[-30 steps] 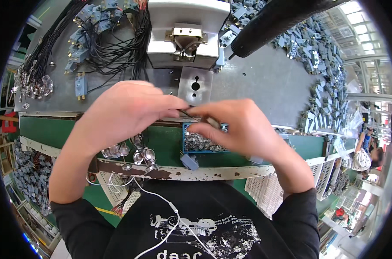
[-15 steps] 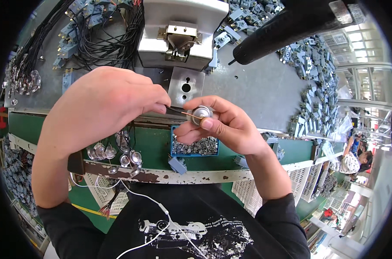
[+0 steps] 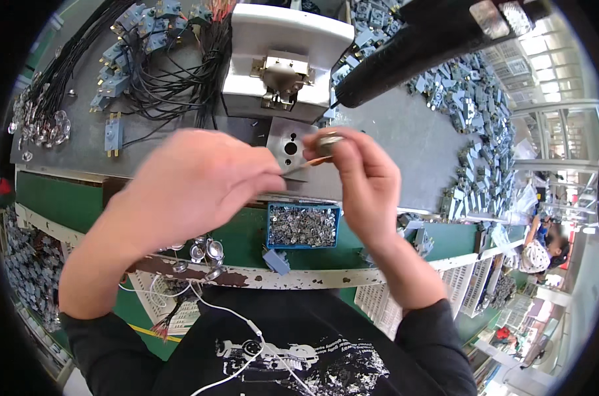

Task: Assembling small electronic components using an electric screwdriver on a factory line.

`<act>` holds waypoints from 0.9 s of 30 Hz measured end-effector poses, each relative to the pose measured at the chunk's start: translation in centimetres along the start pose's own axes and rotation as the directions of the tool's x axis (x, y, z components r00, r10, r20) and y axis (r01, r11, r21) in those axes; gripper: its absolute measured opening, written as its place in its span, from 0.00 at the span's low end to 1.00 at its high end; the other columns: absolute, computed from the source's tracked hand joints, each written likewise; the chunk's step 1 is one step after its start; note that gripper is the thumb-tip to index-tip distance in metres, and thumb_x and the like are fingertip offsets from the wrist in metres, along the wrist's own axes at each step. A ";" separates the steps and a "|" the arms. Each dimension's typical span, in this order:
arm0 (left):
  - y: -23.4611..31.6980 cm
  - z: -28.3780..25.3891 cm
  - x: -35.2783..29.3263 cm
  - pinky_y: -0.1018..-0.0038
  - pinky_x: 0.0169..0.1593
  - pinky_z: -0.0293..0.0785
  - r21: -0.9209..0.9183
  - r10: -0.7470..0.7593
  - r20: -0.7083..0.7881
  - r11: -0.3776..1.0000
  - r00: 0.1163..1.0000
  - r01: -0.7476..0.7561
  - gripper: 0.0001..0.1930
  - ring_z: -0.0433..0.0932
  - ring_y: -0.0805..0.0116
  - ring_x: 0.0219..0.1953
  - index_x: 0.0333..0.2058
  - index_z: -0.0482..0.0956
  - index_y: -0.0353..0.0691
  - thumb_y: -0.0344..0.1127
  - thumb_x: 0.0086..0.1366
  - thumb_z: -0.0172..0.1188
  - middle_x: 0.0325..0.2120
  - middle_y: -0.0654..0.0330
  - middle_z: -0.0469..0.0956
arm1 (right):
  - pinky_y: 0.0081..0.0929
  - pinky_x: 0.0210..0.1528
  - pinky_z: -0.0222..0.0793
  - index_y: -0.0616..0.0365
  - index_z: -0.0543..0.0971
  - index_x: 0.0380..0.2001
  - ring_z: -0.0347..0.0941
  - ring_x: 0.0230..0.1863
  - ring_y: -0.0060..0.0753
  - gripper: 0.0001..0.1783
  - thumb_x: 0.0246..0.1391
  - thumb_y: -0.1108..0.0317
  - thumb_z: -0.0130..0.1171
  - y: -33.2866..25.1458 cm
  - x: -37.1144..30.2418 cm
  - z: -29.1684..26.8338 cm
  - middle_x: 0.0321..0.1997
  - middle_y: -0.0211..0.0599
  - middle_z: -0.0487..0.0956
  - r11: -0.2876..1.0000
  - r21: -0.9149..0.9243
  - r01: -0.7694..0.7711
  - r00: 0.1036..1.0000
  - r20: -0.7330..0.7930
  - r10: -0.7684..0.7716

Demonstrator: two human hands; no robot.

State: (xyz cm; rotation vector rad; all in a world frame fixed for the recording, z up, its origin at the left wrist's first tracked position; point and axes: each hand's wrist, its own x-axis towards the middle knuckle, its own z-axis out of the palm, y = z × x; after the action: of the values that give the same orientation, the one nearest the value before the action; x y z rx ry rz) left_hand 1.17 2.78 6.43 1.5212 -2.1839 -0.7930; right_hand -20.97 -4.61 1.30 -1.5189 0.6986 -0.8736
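Holding in the right hand (image 3: 372, 181), beyond the tray's (image 3: 304, 247) right end, a cap (image 3: 328, 140): round, silvery, tilted nearly edge-on, slightly blurred. Pinching in the left hand (image 3: 213, 188), beyond and left of the tray, a wire (image 3: 315, 162), dark, turning orange toward the cap. See, beyond the tray, a holed plate (image 3: 279, 140) on the grey surface (image 3: 395, 135).

Round metal part (image 3: 328, 140) — in right grip (image 3: 369, 178)
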 end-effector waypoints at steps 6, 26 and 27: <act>-2.7 2.2 0.0 0.62 0.38 0.77 -0.015 0.182 -0.205 0.982 0.962 -0.189 0.06 0.81 0.57 0.32 0.36 0.81 0.39 0.34 0.64 0.65 0.28 0.57 0.82 | 0.36 0.54 0.79 0.65 0.76 0.55 0.82 0.47 0.34 0.18 0.77 0.61 0.46 -0.4 -0.6 0.7 0.48 0.44 0.84 0.825 0.539 -0.170 0.984 0.055 0.167; -1.4 2.1 -0.7 0.67 0.37 0.71 0.391 0.240 0.045 0.889 0.970 -0.239 0.12 0.75 0.66 0.31 0.31 0.76 0.46 0.43 0.58 0.70 0.22 0.66 0.74 | 0.33 0.42 0.78 0.57 0.84 0.52 0.84 0.38 0.45 0.23 0.50 0.74 0.74 -1.5 1.1 -2.4 0.41 0.45 0.86 0.874 -0.451 0.182 0.796 0.589 0.138; -1.2 2.1 -0.8 0.67 0.37 0.71 0.389 0.239 0.049 0.890 0.970 -0.239 0.12 0.75 0.66 0.31 0.31 0.76 0.46 0.43 0.58 0.70 0.22 0.66 0.74 | 0.33 0.42 0.78 0.57 0.84 0.52 0.84 0.37 0.47 0.23 0.51 0.74 0.73 -1.6 1.3 -2.3 0.41 0.46 0.86 0.862 -0.458 0.216 0.738 0.654 0.163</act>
State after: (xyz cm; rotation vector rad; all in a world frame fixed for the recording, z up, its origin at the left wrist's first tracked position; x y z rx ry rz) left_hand 1.09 3.72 4.07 1.3718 -2.5792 -0.2829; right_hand -22.29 -6.77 3.16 -2.1612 0.3564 -0.0738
